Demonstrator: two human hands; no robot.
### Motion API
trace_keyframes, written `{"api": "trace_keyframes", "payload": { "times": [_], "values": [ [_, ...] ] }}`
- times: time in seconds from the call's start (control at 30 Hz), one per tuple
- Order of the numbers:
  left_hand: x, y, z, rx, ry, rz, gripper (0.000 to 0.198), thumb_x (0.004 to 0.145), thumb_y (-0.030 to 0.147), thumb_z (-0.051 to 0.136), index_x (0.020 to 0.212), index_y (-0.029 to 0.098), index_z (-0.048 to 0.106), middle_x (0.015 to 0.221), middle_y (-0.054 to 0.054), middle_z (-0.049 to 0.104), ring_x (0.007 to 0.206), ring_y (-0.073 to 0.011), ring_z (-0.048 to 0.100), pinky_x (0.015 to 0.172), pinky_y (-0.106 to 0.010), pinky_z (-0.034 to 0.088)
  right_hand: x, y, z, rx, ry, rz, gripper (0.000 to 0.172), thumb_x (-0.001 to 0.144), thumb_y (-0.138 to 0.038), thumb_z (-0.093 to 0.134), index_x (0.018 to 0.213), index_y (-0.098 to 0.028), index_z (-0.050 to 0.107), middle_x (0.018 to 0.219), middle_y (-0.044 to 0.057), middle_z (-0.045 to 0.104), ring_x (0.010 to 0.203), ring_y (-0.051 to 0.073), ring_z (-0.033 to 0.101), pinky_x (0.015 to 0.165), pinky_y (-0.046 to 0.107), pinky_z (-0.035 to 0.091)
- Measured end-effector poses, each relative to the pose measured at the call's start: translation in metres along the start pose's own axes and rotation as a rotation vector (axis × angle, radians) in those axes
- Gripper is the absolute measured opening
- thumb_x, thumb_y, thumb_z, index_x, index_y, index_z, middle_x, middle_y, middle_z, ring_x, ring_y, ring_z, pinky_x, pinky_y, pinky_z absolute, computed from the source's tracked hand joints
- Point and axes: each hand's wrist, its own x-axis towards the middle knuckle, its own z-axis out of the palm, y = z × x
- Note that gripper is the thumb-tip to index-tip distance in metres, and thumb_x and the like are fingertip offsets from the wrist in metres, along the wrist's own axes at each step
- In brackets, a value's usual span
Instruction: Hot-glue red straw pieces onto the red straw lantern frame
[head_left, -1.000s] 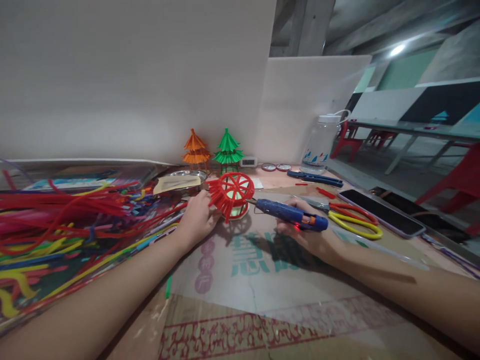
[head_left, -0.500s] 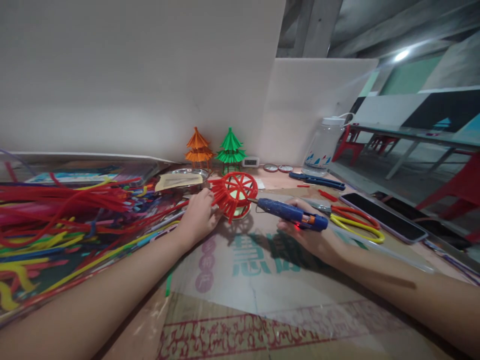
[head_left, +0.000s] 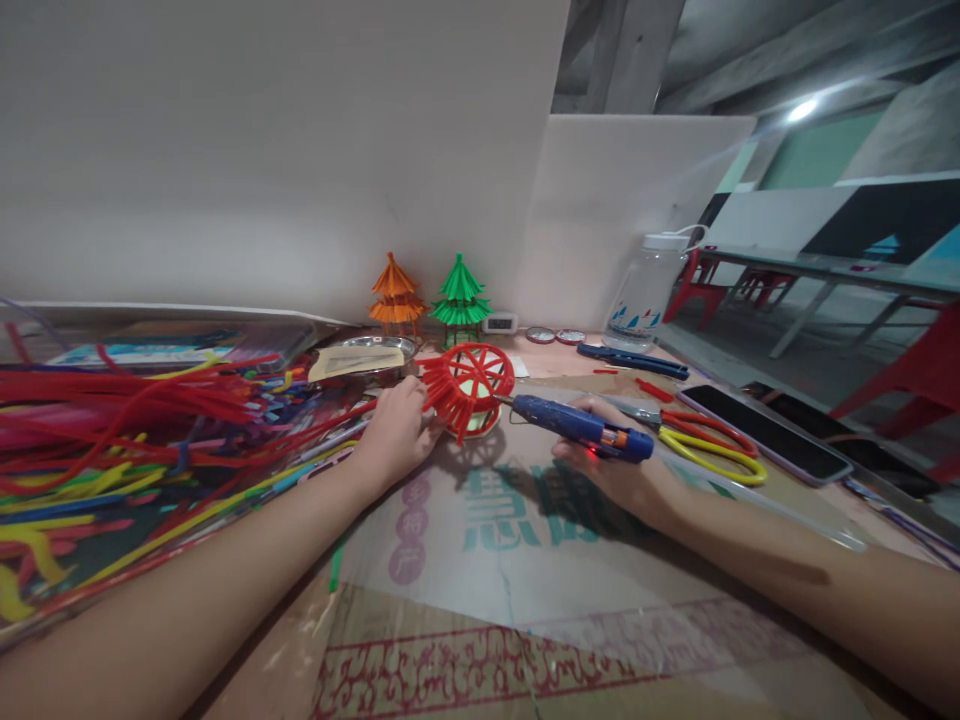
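Observation:
My left hand (head_left: 396, 430) is closed on the left side of a red wheel-shaped piece made of straws (head_left: 466, 388), holding it tilted above the cardboard (head_left: 525, 560). My right hand (head_left: 615, 470) grips a blue glue gun (head_left: 581, 428) with an orange trigger. Its metal nozzle points left and touches the red piece's right rim. A red light glows under the gun by my fingers.
A heap of coloured straws (head_left: 112, 450) fills the left. Orange (head_left: 395, 297) and green (head_left: 460, 295) straw pagodas stand by the wall. Scissors with red and yellow handles (head_left: 709, 445), a phone (head_left: 765, 430), a clear water bottle (head_left: 649, 290) and a metal dish (head_left: 367, 350) lie around.
Both hands, the red piece and the glue gun stay in nearly the same place; only the view has shifted slightly.

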Motion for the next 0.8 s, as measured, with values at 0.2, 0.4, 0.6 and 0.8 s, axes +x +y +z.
{"api": "trace_keyframes", "payload": {
  "times": [0.2, 0.4, 0.6, 0.8],
  "values": [
    [0.0, 0.0016, -0.0004, -0.004, 0.003, -0.004, 0.035, 0.093, 0.031, 0.052, 0.122, 0.015, 0.062, 0.126, -0.016, 0.058, 0.127, -0.0339, 0.053, 0.103, -0.048, 0.045, 0.0006, 0.0012, 0.0003, 0.126, -0.043, 0.075, 0.026, 0.074, -0.043, 0.071, 0.081, -0.024, 0.056, 0.068, 0.0, 0.061, 0.06, 0.017, 0.055, 0.058, 0.033, 0.046],
    [-0.0003, 0.0057, -0.002, -0.01, -0.005, -0.017, 0.034, 0.093, 0.03, 0.051, 0.121, 0.014, 0.063, 0.125, -0.017, 0.06, 0.123, -0.0354, 0.054, 0.099, -0.049, 0.046, -0.0012, 0.0035, 0.0039, 0.145, 0.003, 0.089, 0.026, 0.073, -0.044, 0.071, 0.079, -0.024, 0.056, 0.066, -0.001, 0.057, 0.058, 0.017, 0.051, 0.055, 0.031, 0.041],
    [0.0003, 0.0074, -0.0027, 0.004, -0.028, -0.029, 0.035, 0.094, 0.031, 0.049, 0.122, 0.015, 0.063, 0.126, -0.018, 0.059, 0.122, -0.0361, 0.054, 0.097, -0.05, 0.047, -0.0012, 0.005, 0.0063, 0.127, 0.007, 0.087, 0.022, 0.072, -0.041, 0.07, 0.08, -0.025, 0.058, 0.068, -0.001, 0.058, 0.061, 0.017, 0.051, 0.058, 0.031, 0.04],
    [0.0011, 0.0037, 0.0003, 0.008, -0.022, -0.02, 0.035, 0.094, 0.033, 0.049, 0.121, 0.015, 0.062, 0.127, -0.018, 0.06, 0.123, -0.0346, 0.054, 0.099, -0.049, 0.046, -0.001, 0.0017, 0.0043, 0.089, -0.003, 0.104, 0.025, 0.072, -0.043, 0.071, 0.079, -0.025, 0.057, 0.069, 0.0, 0.057, 0.063, 0.018, 0.052, 0.061, 0.033, 0.042]
  ]
}}
